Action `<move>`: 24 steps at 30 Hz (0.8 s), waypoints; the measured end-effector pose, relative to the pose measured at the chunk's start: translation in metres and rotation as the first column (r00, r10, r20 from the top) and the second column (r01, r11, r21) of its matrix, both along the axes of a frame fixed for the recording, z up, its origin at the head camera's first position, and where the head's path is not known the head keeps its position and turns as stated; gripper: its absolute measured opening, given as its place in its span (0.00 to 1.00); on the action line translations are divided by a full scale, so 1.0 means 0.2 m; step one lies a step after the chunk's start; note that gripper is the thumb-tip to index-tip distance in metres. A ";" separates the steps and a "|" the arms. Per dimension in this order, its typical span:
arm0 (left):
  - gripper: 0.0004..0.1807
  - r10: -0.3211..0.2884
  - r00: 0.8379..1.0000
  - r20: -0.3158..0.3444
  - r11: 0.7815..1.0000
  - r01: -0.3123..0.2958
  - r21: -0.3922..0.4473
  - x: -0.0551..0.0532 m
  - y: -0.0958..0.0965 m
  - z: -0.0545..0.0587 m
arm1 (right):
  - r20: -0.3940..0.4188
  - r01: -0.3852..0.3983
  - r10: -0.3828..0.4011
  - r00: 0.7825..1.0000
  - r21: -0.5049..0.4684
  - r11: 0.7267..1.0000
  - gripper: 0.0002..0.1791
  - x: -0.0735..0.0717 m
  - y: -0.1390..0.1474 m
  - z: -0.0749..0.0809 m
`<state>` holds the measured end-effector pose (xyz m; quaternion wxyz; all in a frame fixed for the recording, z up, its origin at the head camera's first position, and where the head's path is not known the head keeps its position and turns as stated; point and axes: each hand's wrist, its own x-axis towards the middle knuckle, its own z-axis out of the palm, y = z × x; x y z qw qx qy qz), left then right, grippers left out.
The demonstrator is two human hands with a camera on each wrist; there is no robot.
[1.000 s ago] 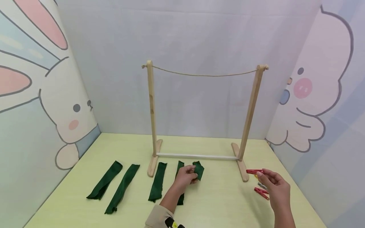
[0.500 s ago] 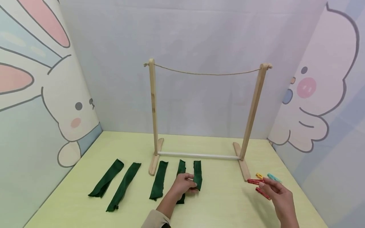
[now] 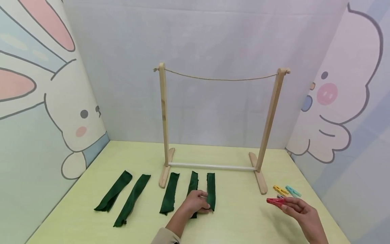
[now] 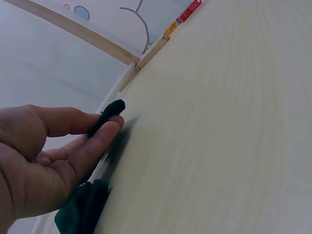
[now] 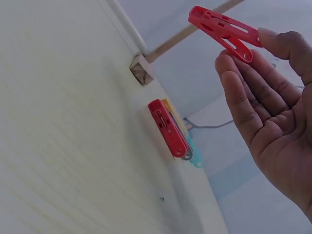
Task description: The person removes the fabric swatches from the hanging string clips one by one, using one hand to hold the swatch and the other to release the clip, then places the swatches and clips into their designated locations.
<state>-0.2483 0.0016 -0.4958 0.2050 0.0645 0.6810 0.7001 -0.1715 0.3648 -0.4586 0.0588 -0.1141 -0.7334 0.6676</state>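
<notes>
In the head view my left hand (image 3: 196, 203) is at the near end of the rightmost green cloth strip (image 3: 211, 188). The left wrist view shows thumb and index finger pinching that strip's end (image 4: 113, 108), raised off the table; its rest trails back along the tabletop. My right hand (image 3: 303, 213) pinches a red clothespin (image 3: 275, 202) by its tail end between thumb and fingers. The right wrist view has this held clothespin (image 5: 214, 24) above another red clothespin (image 5: 166, 129) on the table. Left of the pinched strip lies a second green strip (image 3: 193, 181), partly hidden by my left hand.
More green strips (image 3: 170, 195) lie in a row to the left. Behind them stands a wooden rack (image 3: 164, 118) with a cord (image 3: 213, 79) strung across its top and a white bar below. Yellow (image 3: 280, 190) and turquoise (image 3: 293, 191) clothespins lie at the right.
The rightmost strip, bent up in my left hand earlier, now lies straight as the hand came toward me. My right hand lowered a little, still holding the red clothespin.
</notes>
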 end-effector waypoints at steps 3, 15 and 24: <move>0.24 -0.012 1.000 -0.011 1.000 0.012 0.007 0.01 0.00 0.00 | 0.065 -0.023 0.022 0.998 0.019 1.000 0.19 0.00 0.02 -0.02; 0.22 -0.030 1.000 -0.008 0.995 0.029 -0.096 0.02 -0.01 0.02 | 0.226 -0.052 0.010 0.974 0.182 0.982 0.32 -0.01 0.09 -0.08; 0.21 -0.065 0.996 -0.057 0.988 0.057 -0.145 0.04 -0.02 0.03 | 0.347 -0.091 0.022 0.937 0.182 0.979 0.32 0.00 0.11 -0.13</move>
